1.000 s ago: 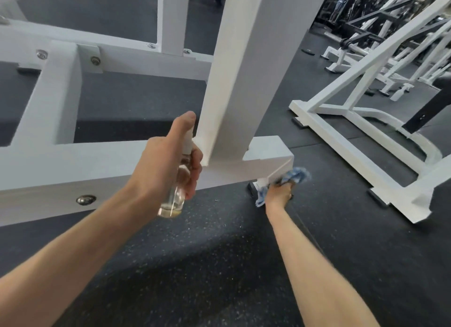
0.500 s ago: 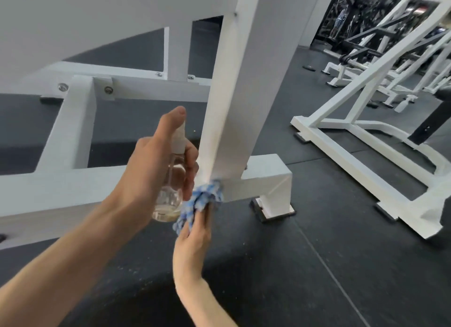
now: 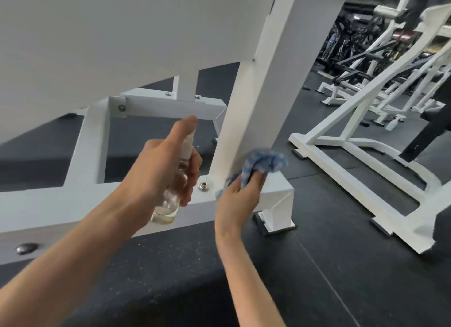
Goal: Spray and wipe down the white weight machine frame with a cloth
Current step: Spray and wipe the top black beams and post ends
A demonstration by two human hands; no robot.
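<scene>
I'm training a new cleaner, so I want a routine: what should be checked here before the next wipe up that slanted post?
1. Cloth gripped by right hand: ok.
2. Cloth against the slanted post, near its base: ok.
3. Spray bottle held in left hand, finger on its top: ok.
4. Liquid in the bottle: ok, only a little at the bottom.
5. Post wet with spray: cannot tell.
6. Nozzle aimed at the post: cannot tell.

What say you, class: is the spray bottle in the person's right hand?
No, the left hand grips the spray bottle; the right hand holds the blue cloth against the frame.
</scene>
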